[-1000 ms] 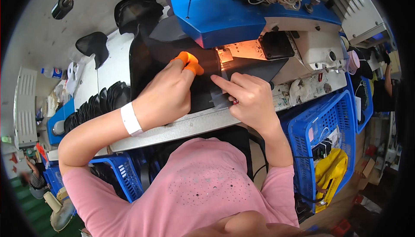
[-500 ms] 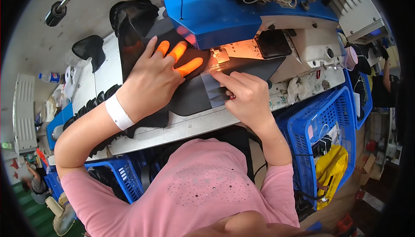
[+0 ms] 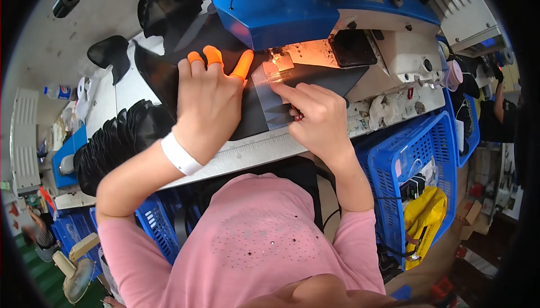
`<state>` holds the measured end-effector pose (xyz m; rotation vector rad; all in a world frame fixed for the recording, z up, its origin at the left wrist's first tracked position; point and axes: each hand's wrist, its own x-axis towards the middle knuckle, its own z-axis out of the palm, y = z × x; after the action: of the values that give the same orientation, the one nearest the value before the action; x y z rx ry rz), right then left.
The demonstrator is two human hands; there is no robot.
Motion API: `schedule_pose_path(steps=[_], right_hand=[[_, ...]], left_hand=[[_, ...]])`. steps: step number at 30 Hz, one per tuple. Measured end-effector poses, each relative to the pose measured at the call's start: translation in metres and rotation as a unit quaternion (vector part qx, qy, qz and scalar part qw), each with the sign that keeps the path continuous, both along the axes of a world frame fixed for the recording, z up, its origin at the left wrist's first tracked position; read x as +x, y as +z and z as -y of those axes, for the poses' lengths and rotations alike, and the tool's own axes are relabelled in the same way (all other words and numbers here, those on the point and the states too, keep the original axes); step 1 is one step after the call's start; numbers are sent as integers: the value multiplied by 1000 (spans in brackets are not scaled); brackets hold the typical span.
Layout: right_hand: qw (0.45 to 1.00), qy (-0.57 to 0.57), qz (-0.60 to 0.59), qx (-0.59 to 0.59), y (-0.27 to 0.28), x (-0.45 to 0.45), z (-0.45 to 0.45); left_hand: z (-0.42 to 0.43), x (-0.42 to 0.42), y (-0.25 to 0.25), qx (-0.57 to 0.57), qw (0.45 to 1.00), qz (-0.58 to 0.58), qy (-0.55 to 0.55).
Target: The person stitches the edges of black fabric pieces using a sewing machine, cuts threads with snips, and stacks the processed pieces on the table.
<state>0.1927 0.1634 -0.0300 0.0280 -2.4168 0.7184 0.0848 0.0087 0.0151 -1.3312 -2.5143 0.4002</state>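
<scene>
L hand (image 3: pixel 211 103) on blk sheet (image 3: pixel 251 116)

A workshop, shown by the blue sewing machine (image 3: pixel 275 13), stacked black pieces (image 3: pixel 126 139) and crate (image 3: pixel 387 187).

Off to the worker's right stands a blue plastic crate with slotted walls (image 3: pixel 388 164), and at its near end slumps a bright yellow bag with dark lettering (image 3: pixel 426 218) (inside or over the edge, I can't quite tell). Past the crate sit a round pale-pink tub (image 3: pixel 453 75) and a brown cardboard box (image 3: pixel 471 217); a person in dark clothing (image 3: pixel 507 119) is over there too. Across on the left, a clear plastic bottle with a blue label (image 3: pixel 59 92) lies near a white slatted metal panel (image 3: pixel 25 139). Lower down, a beige round-headed fan (image 3: pixel 77 282) stands by the green floor (image 3: pixel 48 277).
</scene>
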Motion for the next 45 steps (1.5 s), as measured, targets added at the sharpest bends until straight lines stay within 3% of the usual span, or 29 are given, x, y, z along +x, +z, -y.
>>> schedule_pose_path(steps=[2,3,7,24,34,45], right_hand=[[1000,6,18,2,1,2,-1],[1000,9,27,2,1,2,-1],[1000,6,29,-8,0,2,-1],[988,-21,115,-97,27,11,-4],[982,-97,92,130,18,-2,4],[975,-142,122,122,15,-23,9]], left_hand=[[-5,10,-6,-8,998,23,57],[-6,15,-13,89,996,-19,24],[-16,31,-21,146,986,-11,79],[-21,18,-21,153,982,-14,114],[4,24,-17,164,982,22,92],[13,29,-15,170,982,36,74]])
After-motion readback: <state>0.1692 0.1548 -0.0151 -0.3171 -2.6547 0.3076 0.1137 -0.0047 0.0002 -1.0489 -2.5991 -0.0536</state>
